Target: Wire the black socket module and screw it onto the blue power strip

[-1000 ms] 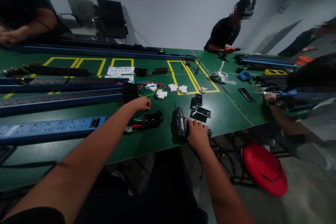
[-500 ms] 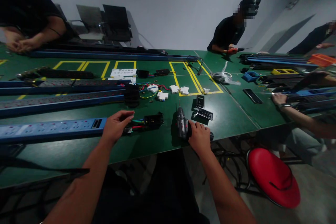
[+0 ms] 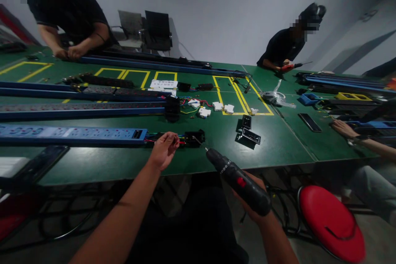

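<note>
My right hand (image 3: 252, 192) grips a black cordless drill (image 3: 238, 179) by its handle, raised at the table's front edge. The drill's bit points left and away from me. My left hand (image 3: 166, 148) is closed in a pinch beside the coloured wires of a blue power strip (image 3: 102, 135); whatever is between the fingertips is too small to name. Just right of those fingers lies a black end piece (image 3: 194, 137), joined to the strip by the wires. Two black panel pieces (image 3: 250, 136) lie farther right on the green table.
More strips (image 3: 77, 109) lie at left, near white connectors (image 3: 204, 111) and a plastic bag (image 3: 275, 98). A phone-like black slab (image 3: 309, 122) is at right. Co-workers sit across and at right; one holds a red drill (image 3: 287, 67). A red stool (image 3: 332, 222) stands at lower right.
The drill, held upright over the table before, is now nearer me with its bit swung to the left. My left hand has shifted right along the wires toward the end piece. The view has turned left.
</note>
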A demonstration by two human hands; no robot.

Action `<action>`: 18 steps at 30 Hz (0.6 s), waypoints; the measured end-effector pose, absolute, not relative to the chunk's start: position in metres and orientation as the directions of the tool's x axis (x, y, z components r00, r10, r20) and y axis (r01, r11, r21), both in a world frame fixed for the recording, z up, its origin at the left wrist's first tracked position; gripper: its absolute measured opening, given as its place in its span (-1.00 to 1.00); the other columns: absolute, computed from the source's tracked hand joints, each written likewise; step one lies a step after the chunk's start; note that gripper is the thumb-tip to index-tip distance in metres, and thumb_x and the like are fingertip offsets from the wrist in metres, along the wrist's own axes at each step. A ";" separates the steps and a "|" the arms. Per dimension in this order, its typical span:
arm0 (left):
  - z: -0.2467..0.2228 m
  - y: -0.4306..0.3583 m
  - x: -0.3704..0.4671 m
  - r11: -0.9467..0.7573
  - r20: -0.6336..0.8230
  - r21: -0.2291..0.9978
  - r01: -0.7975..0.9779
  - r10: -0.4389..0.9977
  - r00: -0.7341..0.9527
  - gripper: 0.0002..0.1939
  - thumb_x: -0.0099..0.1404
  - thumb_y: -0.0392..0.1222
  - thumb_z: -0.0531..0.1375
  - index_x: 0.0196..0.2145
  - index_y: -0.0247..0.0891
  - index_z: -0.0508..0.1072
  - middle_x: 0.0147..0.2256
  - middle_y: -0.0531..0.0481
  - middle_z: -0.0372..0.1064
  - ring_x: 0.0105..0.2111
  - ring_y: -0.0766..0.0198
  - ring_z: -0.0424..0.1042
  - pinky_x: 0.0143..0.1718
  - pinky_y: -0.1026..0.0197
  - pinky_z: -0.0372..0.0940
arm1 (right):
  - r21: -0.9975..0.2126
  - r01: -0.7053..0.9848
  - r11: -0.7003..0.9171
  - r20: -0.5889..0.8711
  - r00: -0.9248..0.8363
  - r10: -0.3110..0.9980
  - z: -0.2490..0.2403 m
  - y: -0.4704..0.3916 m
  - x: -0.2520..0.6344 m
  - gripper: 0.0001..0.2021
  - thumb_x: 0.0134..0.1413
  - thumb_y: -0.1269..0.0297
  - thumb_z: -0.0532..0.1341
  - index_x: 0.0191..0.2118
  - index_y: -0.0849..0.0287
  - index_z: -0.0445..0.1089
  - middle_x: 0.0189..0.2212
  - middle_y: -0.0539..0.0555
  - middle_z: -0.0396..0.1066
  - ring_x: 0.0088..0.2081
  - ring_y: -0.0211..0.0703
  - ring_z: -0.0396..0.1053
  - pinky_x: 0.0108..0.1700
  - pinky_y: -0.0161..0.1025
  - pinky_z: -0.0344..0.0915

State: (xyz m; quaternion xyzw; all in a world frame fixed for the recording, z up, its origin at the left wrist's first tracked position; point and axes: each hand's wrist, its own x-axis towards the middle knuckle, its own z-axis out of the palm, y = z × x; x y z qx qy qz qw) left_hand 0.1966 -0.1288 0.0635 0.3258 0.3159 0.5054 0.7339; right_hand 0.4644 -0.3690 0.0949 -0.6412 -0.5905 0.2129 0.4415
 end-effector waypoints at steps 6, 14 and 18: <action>0.070 -0.148 0.211 0.341 -0.191 0.734 -0.587 0.933 0.304 -0.61 0.13 0.02 0.54 -0.29 -0.26 0.52 -0.32 0.03 0.53 -0.33 0.37 0.54 -0.36 0.40 0.42 | -0.822 0.550 0.148 0.247 0.110 0.963 0.114 -0.371 0.450 -0.72 0.03 0.28 0.41 -0.09 -0.01 0.57 -0.21 0.06 0.63 -0.23 0.10 0.61 -0.18 -0.11 0.54; 0.074 -0.158 0.212 0.370 -0.214 0.691 -0.621 0.925 0.313 -0.63 0.14 -0.01 0.54 -0.28 -0.27 0.53 -0.32 0.02 0.56 -0.32 0.35 0.60 -0.37 0.42 0.45 | -0.796 0.590 0.135 0.210 0.060 0.976 0.107 -0.368 0.447 -0.88 0.08 0.31 0.38 -0.22 0.10 0.52 -0.29 0.07 0.57 -0.30 -0.01 0.55 -0.19 -0.14 0.50; 0.076 -0.160 0.211 0.388 -0.228 0.692 -0.608 0.917 0.326 -0.66 0.20 -0.03 0.52 -0.27 -0.28 0.53 -0.34 0.02 0.55 -0.36 0.38 0.58 -0.36 0.42 0.47 | -0.807 0.577 0.130 0.195 0.051 0.980 0.109 -0.367 0.443 -0.91 0.18 0.26 0.35 -0.23 0.13 0.51 -0.31 0.08 0.56 -0.31 -0.09 0.51 -0.21 -0.21 0.46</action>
